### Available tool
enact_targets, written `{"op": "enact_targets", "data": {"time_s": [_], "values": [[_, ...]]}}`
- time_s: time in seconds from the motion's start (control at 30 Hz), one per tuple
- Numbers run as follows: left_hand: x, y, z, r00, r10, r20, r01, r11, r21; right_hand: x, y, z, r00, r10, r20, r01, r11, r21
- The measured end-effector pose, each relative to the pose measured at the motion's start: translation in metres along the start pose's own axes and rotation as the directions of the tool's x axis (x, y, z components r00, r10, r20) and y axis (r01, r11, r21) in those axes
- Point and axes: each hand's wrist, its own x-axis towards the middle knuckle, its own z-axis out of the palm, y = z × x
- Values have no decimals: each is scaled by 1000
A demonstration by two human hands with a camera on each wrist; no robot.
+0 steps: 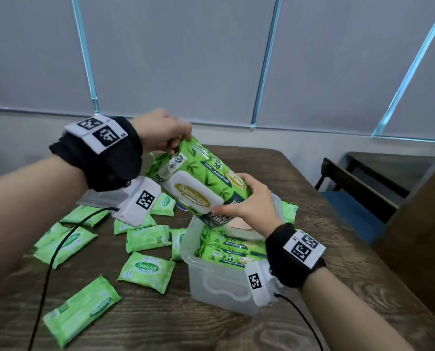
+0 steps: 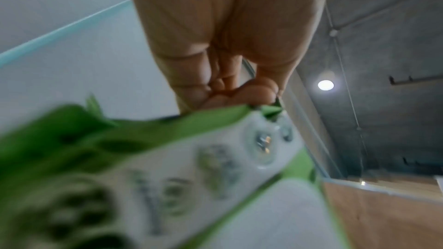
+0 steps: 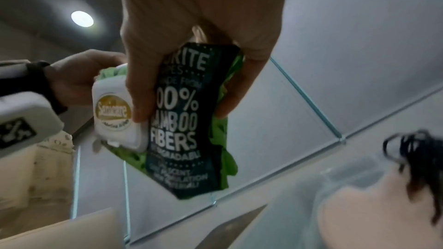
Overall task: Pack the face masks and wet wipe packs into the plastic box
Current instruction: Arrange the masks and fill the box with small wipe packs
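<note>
At 7 o'clock, nearest you, one small Sanicare wipe pack (image 1: 80,312) lies flat on the tabletop (image 1: 300,333), well apart from the plastic box (image 1: 219,290) at 5 o'clock. I count about ten small packs loose on the wood: eight or so fanned out left of the box between 8 and 10 o'clock, and one or two showing past its far right rim; some are half hidden under your left wrist, so that count is rough. They lie scattered, presumably waiting their turn.

Inside the box at least two large 80-sheet packs (image 1: 232,252) lie on their sides, edge up, likely so more will fit alongside. No face masks can be made out.

Above the box's far end you hold one large bamboo wipe pack (image 1: 201,183) tilted, low end pointing into the box, which looks like lining it up to slide in beside the others. Your right hand (image 1: 246,201) wraps its lower end, thumb on the white flip lid (image 3: 117,116) and fingers curled round the back. Your left hand (image 1: 160,133), at 11 o'clock, pinches the crimped top seam, steadying the angle.
</note>
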Motion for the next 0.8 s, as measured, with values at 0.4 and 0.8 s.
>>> {"op": "enact_targets", "data": {"time_s": [0.4,0.8], "values": [[-24,-12,74,899,224,376,-432,323,842,-3,-46,-51,999,-44,7,42,856,-515],[-7,-88,138,900,-103,424,-171,810,560,-48,48,-73,953,277,-126,-288,954,-82]]}}
